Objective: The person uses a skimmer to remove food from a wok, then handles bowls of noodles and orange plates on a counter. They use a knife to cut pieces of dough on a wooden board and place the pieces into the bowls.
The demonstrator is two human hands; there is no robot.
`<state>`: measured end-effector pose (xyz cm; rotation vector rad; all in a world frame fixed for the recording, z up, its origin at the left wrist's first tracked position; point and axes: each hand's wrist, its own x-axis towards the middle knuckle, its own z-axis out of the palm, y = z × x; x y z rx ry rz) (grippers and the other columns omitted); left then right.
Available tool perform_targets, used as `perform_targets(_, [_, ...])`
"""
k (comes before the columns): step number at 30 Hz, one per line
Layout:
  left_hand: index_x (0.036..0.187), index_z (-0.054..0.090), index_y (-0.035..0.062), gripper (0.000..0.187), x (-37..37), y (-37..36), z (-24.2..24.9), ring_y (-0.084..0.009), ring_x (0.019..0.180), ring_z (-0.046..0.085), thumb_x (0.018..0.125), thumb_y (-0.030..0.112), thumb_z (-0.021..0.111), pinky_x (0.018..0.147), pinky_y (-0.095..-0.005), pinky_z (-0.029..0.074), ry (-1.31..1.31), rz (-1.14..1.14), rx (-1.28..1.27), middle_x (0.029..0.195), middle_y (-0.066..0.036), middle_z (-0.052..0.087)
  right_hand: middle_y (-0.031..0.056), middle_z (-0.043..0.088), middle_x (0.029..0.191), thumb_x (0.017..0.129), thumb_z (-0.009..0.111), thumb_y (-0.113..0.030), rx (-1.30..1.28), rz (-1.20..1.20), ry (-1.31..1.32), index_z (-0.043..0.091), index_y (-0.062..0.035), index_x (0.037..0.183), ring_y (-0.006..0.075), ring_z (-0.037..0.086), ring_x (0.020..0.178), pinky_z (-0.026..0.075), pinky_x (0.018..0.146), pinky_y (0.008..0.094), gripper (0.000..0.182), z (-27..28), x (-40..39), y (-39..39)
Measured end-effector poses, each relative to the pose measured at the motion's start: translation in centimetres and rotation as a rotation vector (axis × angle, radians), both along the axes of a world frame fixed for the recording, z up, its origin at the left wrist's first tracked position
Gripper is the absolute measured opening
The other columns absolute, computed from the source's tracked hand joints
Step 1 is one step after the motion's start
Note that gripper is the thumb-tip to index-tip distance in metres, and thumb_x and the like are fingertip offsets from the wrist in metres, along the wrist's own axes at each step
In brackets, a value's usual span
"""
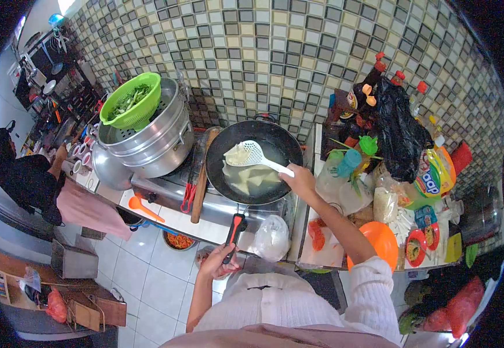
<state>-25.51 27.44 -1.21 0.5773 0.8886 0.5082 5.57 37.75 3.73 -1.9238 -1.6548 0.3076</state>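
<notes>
My left hand (218,261) is wrapped round the black-and-red handle (235,229) of a dark frying pan (222,138). The pan sits over the stove, with cloudy liquid inside. Pale, flat folded pieces (257,177), like dough or wrappers, lie in this liquid. My right hand (299,181) grips a white slotted spoon (256,152) by its handle, reaching in from the right. A pale piece (237,155) rests at the left side of the spoon's head, over the pan. Just right of the pan handle stands a clear plastic bag (271,238) with whitish contents.
Left of the pan are a wooden stick (201,197), red tongs (188,197) and a steamer pot (147,148) topped by a green colander (147,95). Bottles, bags and an orange bowl (379,240) crowd the right counter. Another person (26,171) works at far left.
</notes>
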Motion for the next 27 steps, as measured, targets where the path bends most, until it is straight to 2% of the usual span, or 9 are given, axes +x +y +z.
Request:
perform_targets(11, [0.092, 0.046, 0.0004, 0.031, 0.1, 0.1, 0.0, -0.0131, 0.046, 0.054, 0.085, 0.031, 0.048, 0.041, -0.0225, 0.047, -0.013, -0.018, 0.006, 0.056, -0.003, 0.049, 0.0108, 0.059, 0.068, 0.073, 0.057, -0.037, 0.015, -0.012, -0.085, 0.056, -0.0109, 0.081, 0.0303, 0.058, 0.066, 0.044, 0.057, 0.0421, 0.027, 2.1, 0.7, -2.8])
perform_targets(13, [0.092, 0.047, 0.0006, 0.03, 0.1, 0.1, 0.3, -0.0125, 0.046, 0.054, 0.085, 0.03, 0.048, 0.041, -0.0224, 0.047, 0.004, -0.021, 0.002, 0.057, -0.003, 0.049, 0.0112, 0.058, 0.065, 0.073, 0.057, -0.036, 0.001, -0.007, -0.222, 0.055, -0.0108, 0.08, 0.0299, 0.058, 0.064, 0.044, 0.055, 0.0412, 0.026, 2.8, 0.8, -3.0])
perform_targets(17, [0.091, 0.047, 0.0008, 0.03, -0.2, 0.2, -0.7, -0.012, 0.045, 0.054, 0.085, 0.03, 0.047, 0.04, -0.0216, 0.047, -0.005, -0.051, 0.023, 0.056, -0.003, 0.049, 0.011, 0.058, 0.062, 0.073, 0.056, -0.035, 0.027, 0.022, -0.33, 0.055, -0.0105, 0.079, 0.0301, 0.058, 0.061, 0.045, 0.052, 0.0408, 0.025, 3.9, 0.9, -3.2])
perform_targets(19, [0.092, 0.047, 0.0007, 0.03, -0.2, 0.2, -0.8, -0.0117, 0.045, 0.054, 0.085, 0.03, 0.047, 0.039, -0.021, 0.047, -0.028, -0.042, 0.031, 0.056, -0.003, 0.049, 0.0075, 0.058, 0.062, 0.072, 0.058, -0.034, -0.038, 0.037, -0.496, 0.054, -0.014, 0.083, 0.0265, 0.058, 0.058, 0.044, 0.048, 0.0381, 0.023, 4.4, 0.8, -3.1])
perform_targets(20, [0.092, 0.047, 0.0007, 0.03, -0.1, 0.2, -0.8, -0.0117, 0.045, 0.054, 0.085, 0.03, 0.047, 0.039, -0.021, 0.047, -0.027, -0.041, 0.031, 0.056, -0.003, 0.049, 0.0075, 0.058, 0.062, 0.072, 0.058, -0.034, -0.038, 0.039, -0.495, 0.054, -0.014, 0.083, 0.0265, 0.058, 0.058, 0.044, 0.048, 0.0381, 0.023, 4.6, 0.8, -3.1])
perform_targets(22, [0.092, 0.047, 0.0009, 0.029, -0.1, 0.0, -0.5, -0.0118, 0.046, 0.054, 0.085, 0.029, 0.047, 0.039, -0.0203, 0.046, -0.009, -0.022, 0.034, 0.056, -0.003, 0.049, 0.0037, 0.056, 0.06, 0.072, 0.058, -0.03, 0.034, 0.107, -0.73, 0.053, -0.0142, 0.086, 0.0209, 0.058, 0.054, 0.044, 0.044, 0.0335, 0.022, 4.7, 0.7, -3.1])
perform_targets(25, [0.094, 0.046, 0.0004, 0.029, -0.1, 0.0, -0.3, -0.012, 0.046, 0.055, 0.085, 0.028, 0.048, 0.037, -0.0198, 0.045, -0.025, -0.011, 0.009, 0.057, -0.003, 0.05, 0.0013, 0.055, 0.059, 0.072, 0.056, -0.024, 0.174, 0.091, -0.886, 0.052, -0.0136, 0.087, 0.0172, 0.059, 0.053, 0.044, 0.043, 0.031, 0.018, 3.9, 1.6, -2.4])
perform_targets(27, [0.094, 0.046, 0.0002, 0.029, 0.1, -0.1, 0.2, -0.0119, 0.046, 0.054, 0.085, 0.027, 0.049, 0.037, -0.0195, 0.044, -0.011, 0.006, 0.006, 0.058, -0.003, 0.05, 0.002, 0.055, 0.059, 0.072, 0.054, -0.021, 0.229, 0.081, -0.903, 0.053, -0.0132, 0.088, 0.0177, 0.059, 0.053, 0.044, 0.043, 0.0311, 0.017, 4.0, 2.3, -2.2])
